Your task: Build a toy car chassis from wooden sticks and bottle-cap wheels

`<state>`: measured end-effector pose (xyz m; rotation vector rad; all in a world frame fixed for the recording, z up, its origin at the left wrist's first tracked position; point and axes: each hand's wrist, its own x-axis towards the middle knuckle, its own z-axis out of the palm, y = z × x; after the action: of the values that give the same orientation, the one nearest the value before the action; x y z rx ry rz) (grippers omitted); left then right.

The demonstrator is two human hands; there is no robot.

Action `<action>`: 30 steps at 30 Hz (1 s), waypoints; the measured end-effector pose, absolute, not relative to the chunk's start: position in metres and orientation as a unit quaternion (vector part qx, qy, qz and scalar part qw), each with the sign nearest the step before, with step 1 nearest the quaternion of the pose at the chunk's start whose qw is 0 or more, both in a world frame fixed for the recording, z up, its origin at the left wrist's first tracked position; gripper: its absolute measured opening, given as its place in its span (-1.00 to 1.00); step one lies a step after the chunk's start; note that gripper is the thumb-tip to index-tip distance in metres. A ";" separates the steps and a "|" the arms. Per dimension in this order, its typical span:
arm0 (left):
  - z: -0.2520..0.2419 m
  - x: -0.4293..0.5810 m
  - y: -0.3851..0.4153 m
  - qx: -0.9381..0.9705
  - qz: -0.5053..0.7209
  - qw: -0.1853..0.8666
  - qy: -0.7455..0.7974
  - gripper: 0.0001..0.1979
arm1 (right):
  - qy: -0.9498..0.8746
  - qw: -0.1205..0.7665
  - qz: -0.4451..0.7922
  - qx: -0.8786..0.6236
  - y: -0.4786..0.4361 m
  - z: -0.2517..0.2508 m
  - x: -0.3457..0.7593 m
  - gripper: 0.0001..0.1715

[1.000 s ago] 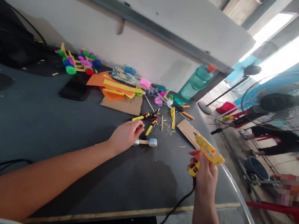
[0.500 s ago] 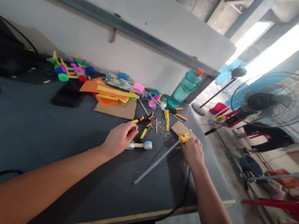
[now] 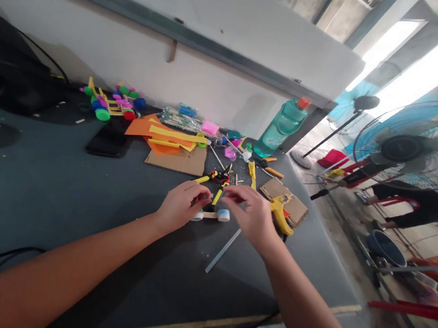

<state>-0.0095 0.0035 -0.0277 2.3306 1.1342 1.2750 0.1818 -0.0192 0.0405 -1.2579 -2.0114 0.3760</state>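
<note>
My left hand [image 3: 182, 205] is closed in a pinch above the table; what sits between its fingertips is too small to make out. Facing it, my right hand [image 3: 250, 215] has its thumb and fingers apart and holds nothing visible. Below both hands lie a short wooden stick [image 3: 210, 215] and two bottle caps at its ends, one blue and white [image 3: 223, 215], the other partly hidden by my left fingers. A yellow hot glue gun [image 3: 284, 217] rests by the cardboard at right. Its long pale glue stick [image 3: 223, 250] shows beyond my right hand. Yellow-and-black pliers [image 3: 222, 178] lie just behind.
Orange and yellow sheets [image 3: 165, 137] lie on cardboard [image 3: 176, 160], beside a black phone [image 3: 108, 139]. Colourful small wheeled models [image 3: 115, 102] stand at back left. A teal bottle [image 3: 282, 128] is at the back right. Orange-handled pliers [image 3: 273, 169] lie near it. A fan [image 3: 406, 148] stands beyond the table.
My right hand has let go of the glue gun, which now rests on the table, and has moved left toward my left hand. My left hand keeps its pinch. The view has shifted slightly.
</note>
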 end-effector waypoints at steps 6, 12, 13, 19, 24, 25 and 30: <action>-0.028 -0.013 0.005 0.795 0.455 0.130 0.378 -0.86 | -0.723 0.383 0.275 -0.505 -0.011 0.021 0.147 -0.84; -0.029 -0.011 0.007 0.799 0.449 0.152 0.371 -0.79 | -0.701 0.406 0.279 -0.516 -0.009 0.013 0.149 -0.85; -0.028 -0.012 0.007 0.800 0.447 0.155 0.368 -0.79 | -0.703 0.412 0.265 -0.515 -0.009 0.012 0.151 -0.88; -0.015 -0.032 0.013 0.837 0.383 0.200 0.336 -0.58 | -0.668 0.435 0.272 -0.539 -0.011 0.007 0.166 -0.85; -0.010 -0.041 0.018 0.906 0.222 0.171 0.316 -0.29 | -0.730 0.377 0.244 -0.514 -0.018 0.010 0.171 -0.89; -0.011 -0.040 0.018 0.916 0.203 0.153 0.310 -0.31 | -0.744 0.367 0.235 -0.507 -0.019 0.010 0.171 -0.89; -0.019 -0.033 0.016 0.931 0.186 0.107 0.297 -0.49 | -0.780 0.336 0.210 -0.485 -0.019 0.009 0.171 -0.91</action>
<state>-0.0328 0.0162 -0.0191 2.7406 0.8736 0.5466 0.1706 -0.0190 0.0087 -1.2644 -2.0339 0.5486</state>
